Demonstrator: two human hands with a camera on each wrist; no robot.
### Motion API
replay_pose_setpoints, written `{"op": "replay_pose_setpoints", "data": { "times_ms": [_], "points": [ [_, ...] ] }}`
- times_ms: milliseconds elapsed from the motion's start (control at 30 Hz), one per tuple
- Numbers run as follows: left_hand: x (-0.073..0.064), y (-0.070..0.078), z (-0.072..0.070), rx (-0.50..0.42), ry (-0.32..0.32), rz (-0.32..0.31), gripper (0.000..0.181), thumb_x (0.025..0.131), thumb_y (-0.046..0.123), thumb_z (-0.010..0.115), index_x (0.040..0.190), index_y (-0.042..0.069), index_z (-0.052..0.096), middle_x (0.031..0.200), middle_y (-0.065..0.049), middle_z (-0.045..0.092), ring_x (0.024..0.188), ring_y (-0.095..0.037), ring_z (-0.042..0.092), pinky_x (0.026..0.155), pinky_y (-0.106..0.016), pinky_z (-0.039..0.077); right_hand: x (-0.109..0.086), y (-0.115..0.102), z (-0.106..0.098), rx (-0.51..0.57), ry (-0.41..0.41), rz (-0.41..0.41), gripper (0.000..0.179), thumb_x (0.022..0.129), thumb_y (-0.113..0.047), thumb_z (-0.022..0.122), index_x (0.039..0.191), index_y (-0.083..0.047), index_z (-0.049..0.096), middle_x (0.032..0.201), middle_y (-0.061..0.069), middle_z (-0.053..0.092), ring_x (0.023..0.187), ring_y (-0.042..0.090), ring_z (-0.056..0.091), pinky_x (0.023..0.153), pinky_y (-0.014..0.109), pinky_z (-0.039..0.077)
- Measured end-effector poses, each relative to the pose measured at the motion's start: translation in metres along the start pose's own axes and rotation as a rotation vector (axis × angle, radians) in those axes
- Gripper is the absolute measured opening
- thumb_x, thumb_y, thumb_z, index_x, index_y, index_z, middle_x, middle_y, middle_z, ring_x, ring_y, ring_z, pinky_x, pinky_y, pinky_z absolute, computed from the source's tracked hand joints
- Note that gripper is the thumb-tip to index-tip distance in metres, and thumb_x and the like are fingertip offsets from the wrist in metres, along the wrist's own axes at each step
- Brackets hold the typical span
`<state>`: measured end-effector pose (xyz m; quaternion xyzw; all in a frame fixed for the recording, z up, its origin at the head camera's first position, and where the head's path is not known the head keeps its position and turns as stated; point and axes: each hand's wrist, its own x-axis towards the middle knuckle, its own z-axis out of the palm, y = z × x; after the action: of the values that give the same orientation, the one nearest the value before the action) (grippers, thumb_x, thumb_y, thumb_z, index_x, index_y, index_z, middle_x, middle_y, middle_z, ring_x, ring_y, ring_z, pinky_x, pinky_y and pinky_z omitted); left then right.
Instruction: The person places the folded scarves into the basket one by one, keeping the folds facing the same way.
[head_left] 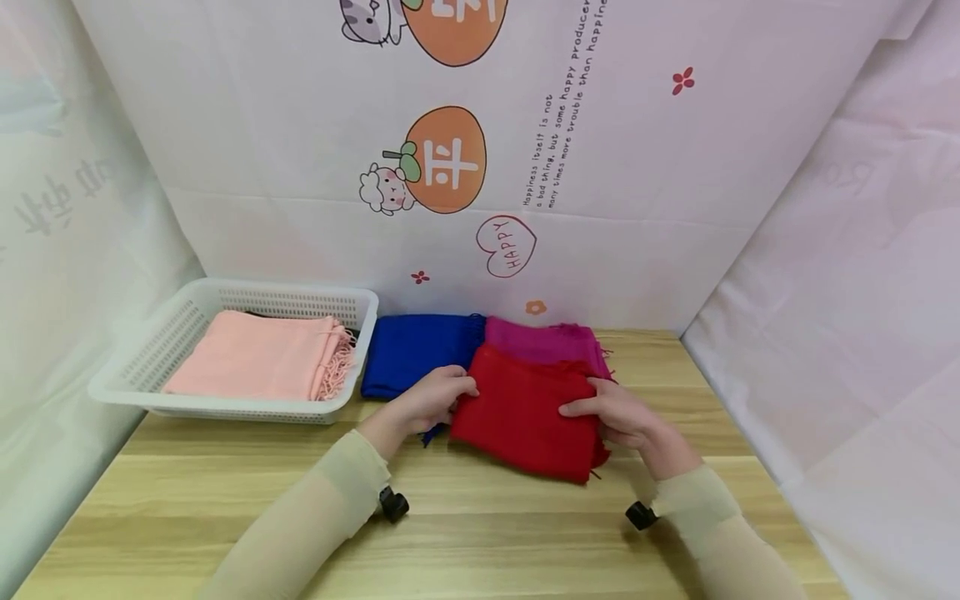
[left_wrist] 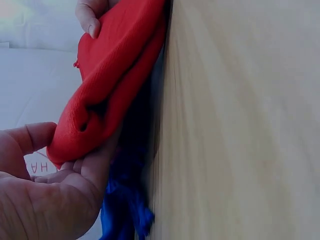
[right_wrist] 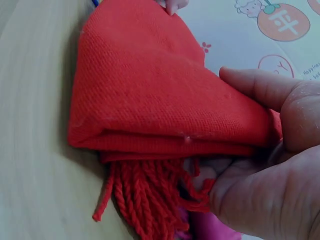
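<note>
A folded red woven-cloth rectangle [head_left: 521, 421] lies between the fingers of both hands, its layers stacked, a hollow fold showing at the left-hand end and twisted red yarn fringe [right_wrist: 145, 200] hanging below the right-hand fingers. The left hand [head_left: 435, 400] pinches one end, thumb above and fingers beneath; the right hand [head_left: 618, 414] grips the opposite end the same way. Just beyond the left fingers lies a folded blue fringed cloth [head_left: 420, 350]; beyond the right fingers, a folded magenta fringed cloth [head_left: 536, 337], partly covered by the red one. Farther left of the left fingers, a white perforated plastic basket [head_left: 247, 407] contains a folded pale-pink fringed cloth [head_left: 255, 354], with something dark peeking out behind it.
</note>
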<state>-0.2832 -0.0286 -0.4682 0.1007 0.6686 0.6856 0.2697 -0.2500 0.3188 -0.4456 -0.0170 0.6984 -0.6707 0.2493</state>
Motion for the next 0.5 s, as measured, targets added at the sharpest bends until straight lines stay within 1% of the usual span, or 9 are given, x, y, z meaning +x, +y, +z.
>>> {"op": "replay_pose_setpoints", "data": {
  "times_ms": [133,167,200,267,367,433,500],
  "points": [
    [-0.001,-0.001,-0.006,0.010,0.029,-0.012,0.012,0.102,0.015,0.063,0.105,0.003,0.060,0.104,-0.014,0.071,0.086,-0.025,0.071,0.078,-0.043,0.066,0.006,-0.002,0.007,-0.019,0.000,-0.005,0.101,0.102,-0.009,0.080,0.173,0.001,0.009,0.138,0.012,0.070,0.117,0.026,0.076,0.099,0.045,0.064],
    [-0.001,-0.002,-0.007,0.010,0.037,-0.014,0.014,0.102,0.016,0.064,0.106,0.003,0.061,0.104,-0.013,0.071,0.086,-0.025,0.072,0.078,-0.043,0.066,0.007,-0.002,0.009,-0.018,-0.003,-0.009,0.101,0.102,-0.009,0.080,0.173,0.002,0.009,0.137,0.012,0.070,0.117,0.026,0.076,0.099,0.046,0.064],
    [-0.002,-0.002,-0.009,0.010,0.040,-0.017,0.017,0.102,0.017,0.067,0.109,0.002,0.062,0.104,-0.013,0.072,0.086,-0.025,0.073,0.079,-0.044,0.066,0.009,-0.003,0.010,-0.023,-0.006,-0.015,0.098,0.102,-0.009,0.080,0.172,0.002,0.012,0.137,0.011,0.071,0.117,0.026,0.076,0.099,0.045,0.064],
    [-0.002,-0.003,-0.011,0.001,0.042,-0.024,0.026,0.103,0.021,0.072,0.116,0.000,0.063,0.107,-0.015,0.074,0.088,-0.025,0.075,0.080,-0.045,0.067,0.011,-0.005,0.013,-0.025,-0.022,-0.029,0.088,0.102,-0.008,0.079,0.168,0.004,0.022,0.136,0.011,0.071,0.116,0.026,0.076,0.099,0.046,0.064],
    [-0.003,-0.003,-0.014,-0.013,0.039,-0.034,0.041,0.103,0.027,0.080,0.126,-0.002,0.064,0.113,-0.016,0.076,0.092,-0.026,0.078,0.082,-0.046,0.068,0.015,-0.008,0.017,-0.018,-0.044,-0.043,0.064,0.102,-0.006,0.078,0.155,0.003,0.043,0.134,0.011,0.072,0.115,0.027,0.076,0.098,0.047,0.064],
    [-0.003,-0.003,-0.015,-0.017,0.048,-0.032,0.046,0.103,0.029,0.082,0.129,-0.004,0.065,0.113,-0.017,0.077,0.092,-0.026,0.079,0.081,-0.045,0.068,0.017,-0.010,0.018,-0.015,-0.054,-0.048,0.056,0.102,-0.006,0.078,0.149,0.001,0.049,0.131,0.012,0.073,0.114,0.028,0.076,0.098,0.047,0.065],
    [-0.005,-0.003,-0.016,-0.017,0.060,-0.021,0.046,0.103,0.029,0.083,0.129,-0.004,0.065,0.112,-0.017,0.077,0.091,-0.025,0.079,0.079,-0.044,0.068,0.018,-0.012,0.020,-0.012,-0.057,-0.047,0.053,0.102,-0.006,0.079,0.146,0.000,0.051,0.130,0.011,0.073,0.113,0.028,0.077,0.097,0.048,0.065]
  ]
}}
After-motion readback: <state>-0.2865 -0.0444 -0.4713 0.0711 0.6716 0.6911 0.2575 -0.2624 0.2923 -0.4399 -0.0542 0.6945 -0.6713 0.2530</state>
